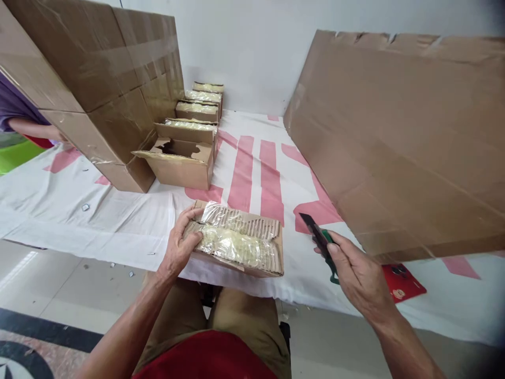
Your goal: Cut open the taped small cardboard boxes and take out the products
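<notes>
A small cardboard box (241,243) lies in front of me on the white and pink cloth (118,221). Its top is torn open and shows clear plastic over yellowish contents. My left hand (179,247) grips the box's left end, fingers curled over the torn edge. My right hand (355,271) is to the right of the box, apart from it, closed round a green-handled utility knife (320,239) whose dark blade end points up and left.
A row of several opened small boxes (185,158) runs toward the back wall. Large taped cartons (98,79) stand at the left. A big cardboard sheet (406,142) leans at the right. A red card (402,281) lies under it. Another person's arm (31,129) shows far left.
</notes>
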Demonstrator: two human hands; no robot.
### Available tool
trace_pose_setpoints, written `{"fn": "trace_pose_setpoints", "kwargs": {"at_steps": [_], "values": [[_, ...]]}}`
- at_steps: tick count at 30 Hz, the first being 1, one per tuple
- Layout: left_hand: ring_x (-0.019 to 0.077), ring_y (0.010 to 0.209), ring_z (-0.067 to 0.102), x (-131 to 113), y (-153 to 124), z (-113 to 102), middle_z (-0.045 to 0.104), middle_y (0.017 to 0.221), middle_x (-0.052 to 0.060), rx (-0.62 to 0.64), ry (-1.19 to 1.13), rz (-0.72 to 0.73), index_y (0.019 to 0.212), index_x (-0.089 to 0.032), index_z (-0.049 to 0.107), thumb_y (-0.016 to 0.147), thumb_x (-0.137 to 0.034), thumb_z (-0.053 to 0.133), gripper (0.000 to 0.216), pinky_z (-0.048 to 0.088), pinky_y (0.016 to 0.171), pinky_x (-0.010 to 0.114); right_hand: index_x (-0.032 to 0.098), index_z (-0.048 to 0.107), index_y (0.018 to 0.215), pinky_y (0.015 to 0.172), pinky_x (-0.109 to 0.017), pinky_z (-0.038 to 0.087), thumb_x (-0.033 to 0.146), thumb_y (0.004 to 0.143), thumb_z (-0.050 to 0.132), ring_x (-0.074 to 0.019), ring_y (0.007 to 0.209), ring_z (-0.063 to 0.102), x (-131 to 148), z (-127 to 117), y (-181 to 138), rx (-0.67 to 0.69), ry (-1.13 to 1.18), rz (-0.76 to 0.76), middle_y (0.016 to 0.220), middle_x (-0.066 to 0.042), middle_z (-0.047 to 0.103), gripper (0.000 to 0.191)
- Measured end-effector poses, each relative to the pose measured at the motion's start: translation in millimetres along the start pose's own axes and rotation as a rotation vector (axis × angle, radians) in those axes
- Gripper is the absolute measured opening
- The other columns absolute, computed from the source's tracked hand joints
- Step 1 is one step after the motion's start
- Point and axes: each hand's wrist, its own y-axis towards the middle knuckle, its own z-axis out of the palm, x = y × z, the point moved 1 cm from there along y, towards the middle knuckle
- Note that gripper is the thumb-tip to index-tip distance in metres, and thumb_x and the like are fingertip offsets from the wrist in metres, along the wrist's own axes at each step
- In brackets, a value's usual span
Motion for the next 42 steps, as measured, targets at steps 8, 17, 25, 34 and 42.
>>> {"fn": "trace_pose_setpoints", "kwargs": {"at_steps": [8,17,25,34,42], "values": [[0.0372,0.15,0.047,3,0,3,0.06,0.152,0.01,-0.022,-0.067,0.029,0.126,-0.019,0.072,0.068,-0.028,0.061,0.06,0.032,0.128,0.054,0.015,0.068,0.119,0.064,-0.029,0.051,0.026,0.108,0.05,-0.0197,0.08,0.073,130,49,78,0.38,-0.344,-0.635,0.098,-0.009,0.08,0.023],[0.0359,0.15,0.047,8,-2,4,0.058,0.155,0.011,-0.031,-0.077,0.053,0.128,-0.017,0.07,0.07,-0.024,0.06,0.059,0.034,0.128,0.053,0.013,0.065,0.11,0.062,-0.032,0.043,0.012,0.103,0.054,-0.0253,0.082,0.075,174,66,101,0.664,-0.653,-0.699,0.099,-0.012,0.077,0.013],[0.0359,0.146,0.051,5,-1,6,0.062,0.15,0.01,-0.068,-0.052,0.034,0.127,-0.017,0.07,0.066,-0.024,0.059,0.063,0.037,0.126,0.053,0.01,0.068,0.108,0.064,-0.031,0.044,0.0,0.096,0.051,-0.0268,0.085,0.076,195,55,109,0.794,-0.721,-0.706,0.096,-0.017,0.078,0.023],[0.0391,0.14,0.054,3,-2,3,0.063,0.148,0.012,-0.038,-0.099,0.016,0.129,-0.015,0.067,0.063,-0.028,0.058,0.068,0.037,0.123,0.058,0.013,0.065,0.112,0.064,-0.031,0.041,0.016,0.105,0.05,-0.0242,0.088,0.073,170,56,108,0.673,-0.596,-0.675,0.102,-0.013,0.077,0.016],[0.039,0.144,0.052,3,-3,4,0.061,0.15,0.013,-0.057,-0.08,0.032,0.132,-0.015,0.066,0.062,-0.025,0.059,0.071,0.037,0.124,0.058,0.011,0.062,0.106,0.063,-0.032,0.04,0.002,0.098,0.047,-0.0253,0.084,0.073,168,72,99,0.646,-0.677,-0.828,0.095,-0.014,0.075,0.019]]}}
